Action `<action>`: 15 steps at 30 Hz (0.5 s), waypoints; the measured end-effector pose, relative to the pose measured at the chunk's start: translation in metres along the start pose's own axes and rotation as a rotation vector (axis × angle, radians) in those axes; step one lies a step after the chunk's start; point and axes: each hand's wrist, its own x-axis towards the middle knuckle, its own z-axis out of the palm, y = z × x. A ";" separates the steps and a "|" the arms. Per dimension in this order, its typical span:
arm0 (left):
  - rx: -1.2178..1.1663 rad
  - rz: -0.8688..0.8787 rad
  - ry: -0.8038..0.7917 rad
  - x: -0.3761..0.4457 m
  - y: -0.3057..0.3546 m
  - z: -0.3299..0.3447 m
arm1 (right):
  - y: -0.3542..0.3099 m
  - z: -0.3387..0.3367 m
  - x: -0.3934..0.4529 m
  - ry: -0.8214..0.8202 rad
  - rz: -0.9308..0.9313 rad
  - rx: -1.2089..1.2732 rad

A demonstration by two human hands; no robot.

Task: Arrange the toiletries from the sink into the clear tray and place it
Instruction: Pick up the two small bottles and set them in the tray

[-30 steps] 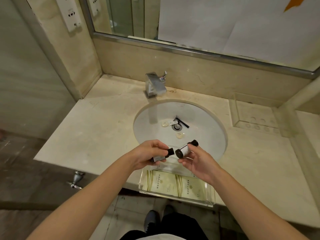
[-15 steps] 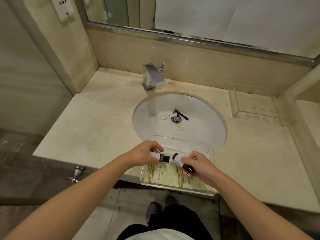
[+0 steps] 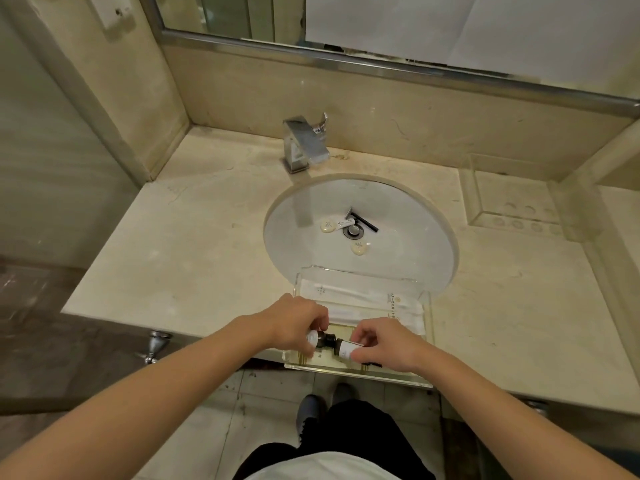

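A clear tray [image 3: 427, 327] sits on the counter's front edge, overlapping the sink [image 3: 408, 216]. Inside it lie white wrapped packets [image 3: 360, 292] and striped sachets. My left hand [image 3: 298, 323] is shut on a small bottle with a dark cap [image 3: 323, 339], low over the tray's near part. My right hand [image 3: 384, 344] grips a second small white-labelled bottle [image 3: 345, 349] beside it. In the basin remain two round soaps [image 3: 327, 226] [image 3: 359, 246], a small white tube [image 3: 346, 222] and a black razor [image 3: 363, 221] around the drain.
A chrome faucet [image 3: 304, 143] stands behind the basin. Another clear tray [image 3: 512, 199] rests at the counter's back right. A mirror runs along the back wall. The counter edge lies just under my wrists, with my shoes on the floor tiles below.
Both hands have come down from above the basin's near rim with the two bottles, and now hold them low inside the tray. The view has tilted downward.
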 end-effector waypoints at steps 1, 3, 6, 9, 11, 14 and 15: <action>0.025 0.006 -0.014 0.000 0.000 0.000 | -0.001 0.001 0.000 -0.020 -0.008 -0.049; 0.059 0.017 -0.047 0.001 0.000 -0.001 | -0.002 0.002 0.000 -0.049 -0.035 -0.147; 0.096 0.056 -0.058 0.002 0.001 -0.001 | -0.004 0.003 0.000 -0.066 -0.097 -0.274; 0.127 0.098 -0.059 0.004 0.001 -0.001 | -0.004 0.003 0.002 -0.077 -0.129 -0.340; 0.132 0.121 -0.059 0.005 0.003 -0.001 | -0.003 0.002 0.002 -0.086 -0.129 -0.348; 0.100 0.136 -0.067 0.005 0.006 -0.001 | 0.000 -0.003 0.003 -0.115 -0.108 -0.306; 0.080 0.134 -0.076 0.005 0.007 -0.001 | 0.001 -0.004 0.003 -0.126 -0.103 -0.295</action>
